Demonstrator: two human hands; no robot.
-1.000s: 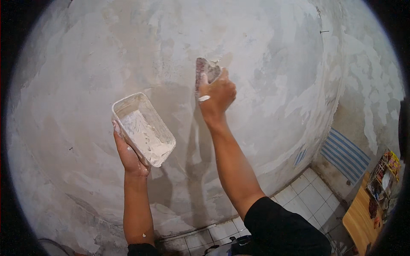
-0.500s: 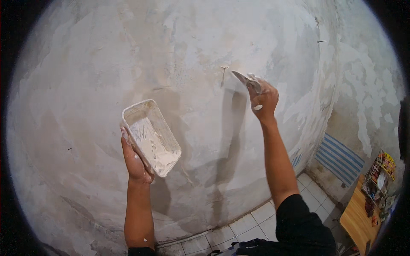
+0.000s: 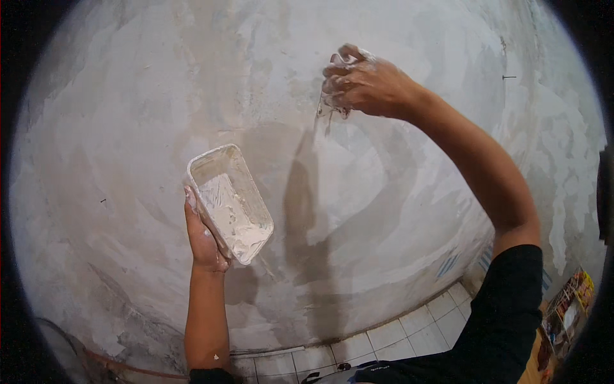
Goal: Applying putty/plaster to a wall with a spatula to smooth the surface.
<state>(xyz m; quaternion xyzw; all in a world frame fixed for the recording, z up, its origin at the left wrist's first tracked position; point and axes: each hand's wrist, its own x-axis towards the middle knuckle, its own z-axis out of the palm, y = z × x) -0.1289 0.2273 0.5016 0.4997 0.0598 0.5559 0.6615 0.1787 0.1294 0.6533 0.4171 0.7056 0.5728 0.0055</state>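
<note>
My left hand (image 3: 206,242) is wrapped round the side of a pale rectangular plastic tub (image 3: 248,184), tilted so that its inside shows. Creamy white putty (image 3: 231,214) covers the tub's bottom and smears its walls. Higher up, at the plastered wall (image 3: 160,96), my right hand (image 3: 366,83) is closed with its fingers bent and coated in putty. A thin edge of the putty knife (image 3: 321,109) shows below the fingers, close to the wall; the rest of it is hidden by the hand. Whether the blade touches the wall I cannot tell.
A nail (image 3: 508,77) sticks out of the wall at the upper right, and a smaller dark one (image 3: 103,201) at the left. White floor tiles (image 3: 390,339) run along the wall's foot. A rack with colourful packets (image 3: 579,291) stands at the lower right.
My right hand has moved up and left with the putty knife, turning so its back faces me, and the elbow has swung out right. My left hand still holds the tub.
</note>
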